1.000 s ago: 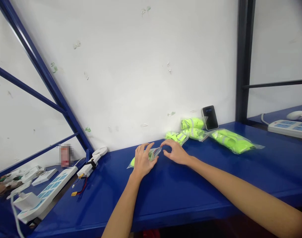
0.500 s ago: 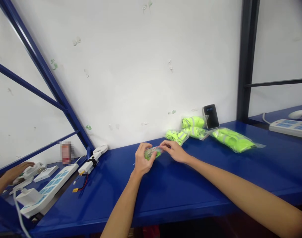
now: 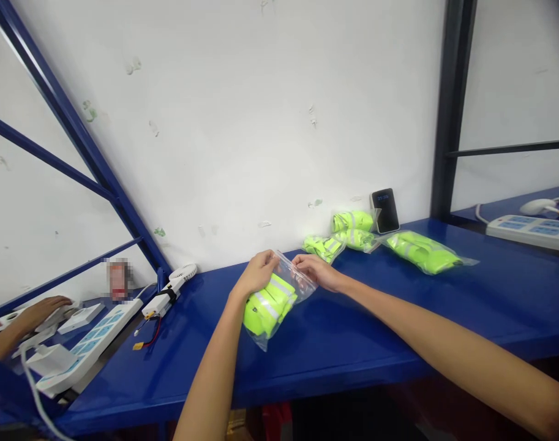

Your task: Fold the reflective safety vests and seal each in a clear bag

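A clear zip bag with folded neon-yellow fabric and silver stripes inside lies tilted between my hands. My left hand pinches the bag's upper left part near the zip edge. My right hand is closed on the right side of the bag's mouth, its fingertips on the clear plastic. Behind and right of my hands are more bagged neon-yellow bundles: a flat one, a rolled one above another, and a larger one at the right.
On the blue table a black-screened device leans on the wall. At left are a white fan, wires, a power strip and another person's hand. Another power strip lies at far right, beyond the dark post.
The bag between my hands has turned so its neon-yellow contents face the camera, hanging lower left. My hands have moved slightly apart. The view has shifted a little.
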Tool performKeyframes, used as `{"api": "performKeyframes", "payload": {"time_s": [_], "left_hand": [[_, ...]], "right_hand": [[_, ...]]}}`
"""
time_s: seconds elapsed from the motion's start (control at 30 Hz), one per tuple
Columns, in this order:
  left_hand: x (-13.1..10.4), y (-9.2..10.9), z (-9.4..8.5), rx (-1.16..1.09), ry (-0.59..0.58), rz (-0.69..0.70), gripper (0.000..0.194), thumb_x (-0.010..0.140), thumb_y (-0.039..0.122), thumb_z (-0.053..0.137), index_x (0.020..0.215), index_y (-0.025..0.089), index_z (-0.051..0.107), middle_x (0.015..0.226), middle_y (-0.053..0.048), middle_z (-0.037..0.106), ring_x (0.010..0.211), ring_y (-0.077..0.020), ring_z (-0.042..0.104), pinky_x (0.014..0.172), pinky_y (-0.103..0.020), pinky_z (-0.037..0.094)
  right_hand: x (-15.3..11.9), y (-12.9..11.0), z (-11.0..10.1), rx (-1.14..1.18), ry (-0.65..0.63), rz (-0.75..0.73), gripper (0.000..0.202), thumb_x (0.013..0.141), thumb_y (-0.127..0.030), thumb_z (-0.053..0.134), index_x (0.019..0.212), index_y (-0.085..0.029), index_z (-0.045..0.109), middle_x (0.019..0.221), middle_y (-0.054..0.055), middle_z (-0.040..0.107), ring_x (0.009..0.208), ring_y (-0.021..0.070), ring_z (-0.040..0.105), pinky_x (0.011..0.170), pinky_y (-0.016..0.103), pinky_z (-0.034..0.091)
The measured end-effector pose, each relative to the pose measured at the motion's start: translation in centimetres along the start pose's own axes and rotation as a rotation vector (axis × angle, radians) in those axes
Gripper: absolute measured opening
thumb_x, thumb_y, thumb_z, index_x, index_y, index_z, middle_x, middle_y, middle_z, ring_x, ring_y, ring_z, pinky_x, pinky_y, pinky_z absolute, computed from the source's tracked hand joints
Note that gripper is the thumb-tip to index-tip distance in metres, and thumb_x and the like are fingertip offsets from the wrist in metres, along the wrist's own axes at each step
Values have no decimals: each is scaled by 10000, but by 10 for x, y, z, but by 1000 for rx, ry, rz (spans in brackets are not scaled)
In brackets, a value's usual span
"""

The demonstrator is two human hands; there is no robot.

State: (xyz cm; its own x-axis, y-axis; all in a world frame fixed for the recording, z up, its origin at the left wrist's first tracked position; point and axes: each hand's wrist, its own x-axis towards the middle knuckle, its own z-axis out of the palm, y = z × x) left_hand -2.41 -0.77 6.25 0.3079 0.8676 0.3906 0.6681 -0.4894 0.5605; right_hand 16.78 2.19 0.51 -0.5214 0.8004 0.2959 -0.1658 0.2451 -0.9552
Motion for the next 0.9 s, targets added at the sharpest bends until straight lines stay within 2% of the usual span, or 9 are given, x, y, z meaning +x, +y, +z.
{"api": "performKeyframes", "payload": {"time_s": [0.03,0.1,0.2,0.27,0.43,0.63,0.8,0.9], "left_hand": [[3,-6,3,24,-85,0,287,881,386,445,719,183,570,670,1,648,601,-141,554,580,-249,410],[7,-19,15,53,-148,4,279,878,365,442,712,182,572,640,5,643,569,-141,544,562,-253,395],[5,-38,34,36,-103,-23,282,896,359,406,766,179,580,641,3,632,574,-144,553,564,-252,400],[2,-44,40,21,-52,-32,285,910,381,393,840,179,581,655,3,630,580,-144,559,564,-250,404],[-3,-40,37,8,-35,43,305,941,414,365,903,186,563,683,2,647,615,-145,581,600,-249,421],[-2,-38,36,119,76,166,240,923,331,417,860,183,596,873,-35,661,789,-161,594,661,-248,424],[-2,-36,37,127,58,201,213,912,283,419,842,178,590,846,-38,653,776,-162,582,674,-255,418],[-3,-33,38,110,39,170,207,899,287,435,828,178,596,821,-29,660,750,-159,584,664,-253,417]], "right_hand": [[0,5,0,-4,-21,44,151,802,-325,535,803,-180,577,665,-10,595,535,128,545,525,243,449],[0,15,-2,-89,-36,92,146,785,-317,577,766,-173,585,625,-17,596,481,111,518,470,227,424],[1,25,-4,-208,-43,106,166,781,-309,608,720,-155,614,611,0,622,466,103,515,450,219,409],[2,28,-4,-211,-35,126,186,792,-318,603,730,-146,636,636,19,645,482,106,534,458,221,422],[2,25,0,-191,12,125,177,788,-314,618,745,-144,644,630,17,649,463,101,534,433,209,409],[3,25,4,-203,67,183,154,781,-276,614,709,-143,639,520,9,603,485,135,582,423,206,407],[3,27,9,-159,119,108,179,765,-320,637,832,-155,632,674,11,650,486,132,599,395,202,397],[1,27,12,-188,153,53,229,783,-376,630,806,-148,633,729,27,655,517,139,617,440,219,434]]}}
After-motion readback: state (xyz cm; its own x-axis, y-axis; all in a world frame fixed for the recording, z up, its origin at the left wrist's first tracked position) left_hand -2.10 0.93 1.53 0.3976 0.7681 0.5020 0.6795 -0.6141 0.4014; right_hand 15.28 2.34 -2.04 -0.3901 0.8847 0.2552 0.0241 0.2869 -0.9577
